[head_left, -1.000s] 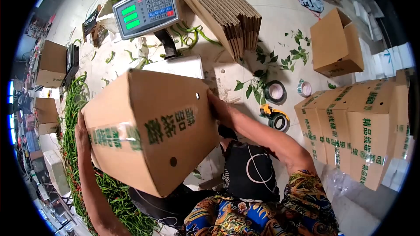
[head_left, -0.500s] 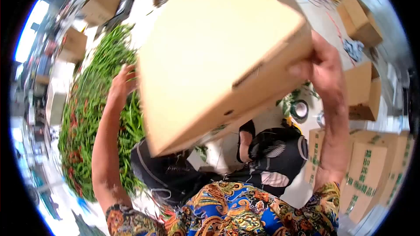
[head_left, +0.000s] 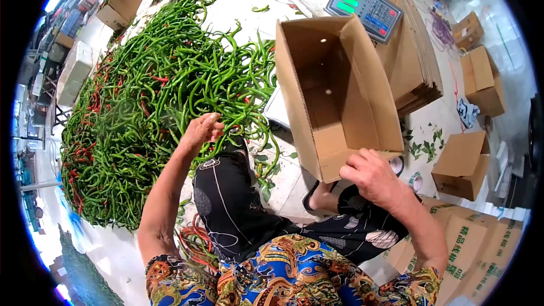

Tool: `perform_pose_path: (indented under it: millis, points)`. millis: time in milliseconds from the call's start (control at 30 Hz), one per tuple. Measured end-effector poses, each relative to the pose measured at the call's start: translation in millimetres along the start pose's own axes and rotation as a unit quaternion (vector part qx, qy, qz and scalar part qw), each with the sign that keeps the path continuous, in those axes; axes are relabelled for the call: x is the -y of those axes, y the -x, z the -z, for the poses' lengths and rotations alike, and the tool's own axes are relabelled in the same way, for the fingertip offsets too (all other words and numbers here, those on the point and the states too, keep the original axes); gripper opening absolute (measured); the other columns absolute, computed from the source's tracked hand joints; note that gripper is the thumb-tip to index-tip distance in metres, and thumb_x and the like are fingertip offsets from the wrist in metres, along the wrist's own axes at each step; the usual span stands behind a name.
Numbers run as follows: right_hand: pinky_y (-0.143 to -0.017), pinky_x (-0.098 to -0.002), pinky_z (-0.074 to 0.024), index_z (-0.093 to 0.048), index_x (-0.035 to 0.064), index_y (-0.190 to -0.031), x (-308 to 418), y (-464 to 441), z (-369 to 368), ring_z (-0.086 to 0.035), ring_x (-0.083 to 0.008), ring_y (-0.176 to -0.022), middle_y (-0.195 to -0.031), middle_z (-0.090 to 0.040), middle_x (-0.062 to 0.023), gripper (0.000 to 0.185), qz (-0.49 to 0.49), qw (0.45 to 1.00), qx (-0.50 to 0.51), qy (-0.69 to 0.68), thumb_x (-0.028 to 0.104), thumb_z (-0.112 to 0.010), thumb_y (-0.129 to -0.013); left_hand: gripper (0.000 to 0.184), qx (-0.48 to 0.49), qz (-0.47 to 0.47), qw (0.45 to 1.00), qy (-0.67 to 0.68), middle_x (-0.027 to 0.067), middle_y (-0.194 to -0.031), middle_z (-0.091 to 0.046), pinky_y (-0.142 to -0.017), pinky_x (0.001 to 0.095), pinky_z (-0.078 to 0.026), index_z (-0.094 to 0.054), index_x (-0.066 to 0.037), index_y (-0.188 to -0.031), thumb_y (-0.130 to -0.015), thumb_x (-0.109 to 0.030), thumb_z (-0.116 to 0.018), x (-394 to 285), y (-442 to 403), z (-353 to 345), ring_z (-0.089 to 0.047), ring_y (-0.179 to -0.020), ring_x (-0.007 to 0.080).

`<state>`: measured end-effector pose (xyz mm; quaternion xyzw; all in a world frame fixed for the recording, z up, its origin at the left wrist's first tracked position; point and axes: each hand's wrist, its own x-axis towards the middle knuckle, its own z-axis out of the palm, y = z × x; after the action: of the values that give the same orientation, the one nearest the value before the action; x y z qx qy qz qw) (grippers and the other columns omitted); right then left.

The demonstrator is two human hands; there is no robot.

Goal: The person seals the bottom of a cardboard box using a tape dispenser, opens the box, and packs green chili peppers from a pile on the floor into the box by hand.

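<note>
An open cardboard box (head_left: 368, 90) stands upright on the white platform (head_left: 277, 107) of a scale, and its inside is empty. The fingers of my right hand (head_left: 371, 175) are curled over the box's near edge. My left hand (head_left: 202, 130) is off the box, over the right side of a big pile of green peppers (head_left: 164, 85) with some red ones. Its fingers are bent, and whether they hold a pepper is too small to tell. The scale's display (head_left: 365, 7) shows green lit panels behind the box.
Flattened cartons (head_left: 411, 51) are stacked right of the scale. Taped, printed boxes (head_left: 462, 243) stand at the lower right. An open carton (head_left: 462, 167), tape rolls (head_left: 416, 181) and leaves (head_left: 428, 144) lie on the right side of the floor. A white foam box (head_left: 75, 73) is at the left.
The box has been turned from bottom-up to open side up and set on the scale. My left hand has let go of it and moved over the peppers. The view has shifted left.
</note>
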<state>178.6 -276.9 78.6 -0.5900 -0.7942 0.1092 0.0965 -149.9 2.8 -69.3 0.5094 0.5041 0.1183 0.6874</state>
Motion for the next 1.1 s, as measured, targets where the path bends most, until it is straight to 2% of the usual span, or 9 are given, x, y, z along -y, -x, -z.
perform_pose_path:
  millis: [167, 367, 467, 533, 633, 733, 767, 933, 1100]
  points:
    - [-0.071, -0.0365, -0.0453, -0.055, 0.0101, -0.082, 5.0, 1.6, 2.2, -0.054, -0.0256, -0.081, -0.079, -0.053, -0.0066, 0.015, -0.035, 0.999, 0.028, 0.005, 0.004, -0.060, -0.069, 0.058, 0.024, 0.040, 0.999, 0.011, 0.0094, -0.098, -0.062, -0.064, 0.0257, -0.048, -0.046, -0.001, -0.132, -0.093, -0.044, -0.055, 9.5, 14.4, -7.3, -0.058, -0.073, 0.0125]
    - [-0.075, -0.0383, -0.0456, -0.056, 0.0107, -0.086, 36.1, -18.3, -6.5, -0.056, -0.0252, -0.086, -0.090, -0.056, -0.0071, 0.020, 0.011, 0.994, 0.110, -0.024, 0.020, -0.068, -0.074, 0.093, 0.070, -0.127, 0.982, -0.120, 0.0259, -0.139, -0.044, -0.093, 0.0407, -0.048, -0.022, 0.002, -0.146, -0.084, -0.051, -0.065, -129.6, 26.1, -93.6, -0.052, -0.120, 0.0331]
    - [-0.083, -0.0412, -0.0453, -0.060, 0.0100, -0.095, 35.9, -34.5, 14.3, -0.058, -0.0288, -0.099, -0.106, -0.059, -0.0110, 0.036, -0.010, 0.992, -0.020, -0.127, 0.031, -0.075, -0.070, 0.098, 0.019, -0.279, 0.925, -0.256, 0.0296, -0.131, -0.050, -0.097, 0.0409, -0.045, -0.025, 0.005, -0.143, -0.077, -0.050, -0.072, -152.8, 7.3, -145.6, -0.053, -0.119, 0.0375]
    - [-0.096, -0.0474, -0.0397, -0.060, 0.0032, -0.107, 10.8, -39.6, 21.9, -0.052, -0.0375, -0.116, -0.124, -0.055, -0.0191, 0.055, -0.083, 0.982, -0.171, 0.018, 0.039, -0.078, -0.069, 0.087, 0.007, -0.269, 0.912, -0.311, 0.0319, -0.126, -0.052, -0.098, 0.0427, -0.044, -0.032, 0.005, -0.138, -0.077, -0.042, -0.073, -152.2, -0.5, -171.8, -0.055, -0.115, 0.0395]
    - [-0.101, -0.0505, -0.0361, -0.036, -0.0007, -0.140, -64.9, -24.6, -8.5, -0.046, -0.0436, -0.121, -0.134, -0.046, -0.0270, 0.077, -0.332, 0.898, -0.255, 0.135, 0.030, -0.073, -0.080, 0.063, 0.125, -0.139, 0.963, -0.194, 0.0219, -0.117, -0.056, -0.072, 0.0413, -0.059, -0.031, -0.007, -0.142, -0.090, -0.030, -0.058, -134.8, -30.5, -184.6, -0.060, -0.100, 0.0280]
    - [-0.073, -0.0294, -0.0454, -0.059, -0.0024, -0.105, -108.0, -14.8, -13.0, -0.054, -0.0126, -0.078, -0.085, -0.061, -0.0045, 0.037, -0.457, 0.762, -0.206, -0.409, 0.033, -0.055, -0.095, 0.049, 0.152, -0.138, 0.969, -0.137, 0.0143, -0.109, -0.055, -0.069, 0.0370, -0.059, -0.037, -0.004, -0.136, -0.092, -0.022, -0.048, -140.3, -11.1, -166.4, -0.059, -0.094, 0.0220]
    - [-0.064, -0.0261, -0.0414, -0.061, 0.0003, -0.096, -109.3, -14.9, -10.6, -0.047, -0.0082, -0.069, -0.077, -0.056, 0.0015, 0.035, -0.484, 0.755, -0.209, -0.390, 0.034, -0.056, -0.095, 0.049, 0.176, -0.161, 0.965, -0.108, 0.0132, -0.110, -0.055, -0.070, 0.0356, -0.058, -0.038, -0.003, -0.136, -0.091, -0.021, -0.047, -137.2, -10.0, -156.9, -0.058, -0.095, 0.0212]
    - [-0.084, -0.0299, -0.0498, -0.054, -0.0016, -0.125, -163.6, 29.6, -27.1, -0.061, -0.0168, -0.096, -0.110, -0.064, -0.0077, 0.049, -0.485, 0.668, -0.182, -0.533, 0.038, -0.049, -0.098, 0.038, 0.199, -0.098, 0.936, 0.274, 0.0120, -0.112, -0.059, -0.089, 0.0367, -0.050, -0.047, 0.000, -0.126, -0.091, -0.017, -0.050, -66.6, -48.4, -139.1, -0.059, -0.097, 0.0197]
    - [-0.086, -0.0327, -0.0514, -0.047, 0.0044, -0.133, -169.0, 17.1, -79.7, -0.058, -0.0207, -0.106, -0.120, -0.059, -0.0101, 0.061, -0.578, 0.531, -0.156, -0.599, 0.053, -0.047, -0.096, 0.052, -0.026, -0.203, 0.978, 0.030, 0.0251, -0.115, -0.057, -0.098, 0.0440, -0.039, -0.043, 0.002, -0.129, -0.099, -0.040, -0.042, -11.1, -77.6, -171.5, -0.052, -0.110, 0.0381]
